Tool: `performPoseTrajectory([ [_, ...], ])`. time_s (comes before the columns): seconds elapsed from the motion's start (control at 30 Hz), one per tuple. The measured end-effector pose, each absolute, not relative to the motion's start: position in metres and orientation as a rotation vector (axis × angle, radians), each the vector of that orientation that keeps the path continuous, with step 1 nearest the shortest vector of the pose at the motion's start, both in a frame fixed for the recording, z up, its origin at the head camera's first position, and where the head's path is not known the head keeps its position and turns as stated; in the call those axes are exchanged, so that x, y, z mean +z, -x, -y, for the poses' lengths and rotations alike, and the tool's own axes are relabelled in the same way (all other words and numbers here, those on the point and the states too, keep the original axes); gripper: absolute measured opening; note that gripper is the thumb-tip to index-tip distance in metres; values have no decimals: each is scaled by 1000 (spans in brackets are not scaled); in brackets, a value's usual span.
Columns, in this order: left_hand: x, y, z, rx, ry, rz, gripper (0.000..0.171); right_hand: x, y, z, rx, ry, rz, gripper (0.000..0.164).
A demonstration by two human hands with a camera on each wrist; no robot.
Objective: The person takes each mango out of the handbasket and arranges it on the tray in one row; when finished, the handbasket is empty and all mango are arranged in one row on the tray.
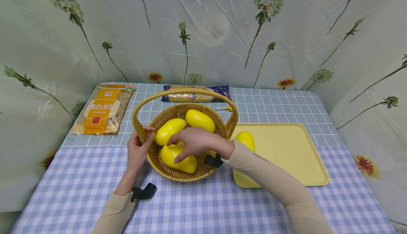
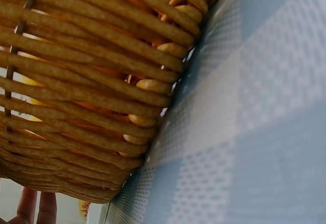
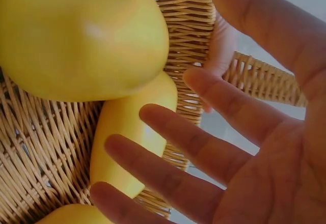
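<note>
A round wicker basket (image 1: 184, 177) with a tall arched handle holds three yellow mangoes: one at left (image 1: 170, 131), one at the back (image 1: 200, 120), one at the front (image 1: 179, 159). My left hand (image 1: 138, 151) grips the basket's left rim at the foot of the handle; in the left wrist view its fingers (image 2: 47, 206) show past the woven wall. Over the basket hovers my right hand (image 1: 195, 141), with fingers spread and nothing in them, as the right wrist view of the palm (image 3: 270, 183) shows. Another mango (image 1: 246, 140) lies on the yellow tray (image 1: 286, 156), partly behind the right sleeve.
An orange-and-clear food packet (image 1: 103, 109) lies at the back left. Behind the basket is a long blue-ended packet, apparently noodles (image 1: 190, 97), and near it a small yellow item (image 1: 228, 108). A checked cloth (image 1: 197, 209) covers the table.
</note>
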State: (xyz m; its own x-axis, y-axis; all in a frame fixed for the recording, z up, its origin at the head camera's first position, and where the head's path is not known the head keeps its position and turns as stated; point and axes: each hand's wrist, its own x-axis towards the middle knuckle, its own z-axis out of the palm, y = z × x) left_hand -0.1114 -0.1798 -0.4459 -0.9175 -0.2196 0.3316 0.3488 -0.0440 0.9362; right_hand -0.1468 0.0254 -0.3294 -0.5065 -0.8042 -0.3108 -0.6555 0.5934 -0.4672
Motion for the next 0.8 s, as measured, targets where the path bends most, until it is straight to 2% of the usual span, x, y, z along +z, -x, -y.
performPoseTrajectory([
  [0.8, -445, 111, 180, -2007, 142, 1862, 24, -352, 149, -15, -323, 1130, -2305, 62],
])
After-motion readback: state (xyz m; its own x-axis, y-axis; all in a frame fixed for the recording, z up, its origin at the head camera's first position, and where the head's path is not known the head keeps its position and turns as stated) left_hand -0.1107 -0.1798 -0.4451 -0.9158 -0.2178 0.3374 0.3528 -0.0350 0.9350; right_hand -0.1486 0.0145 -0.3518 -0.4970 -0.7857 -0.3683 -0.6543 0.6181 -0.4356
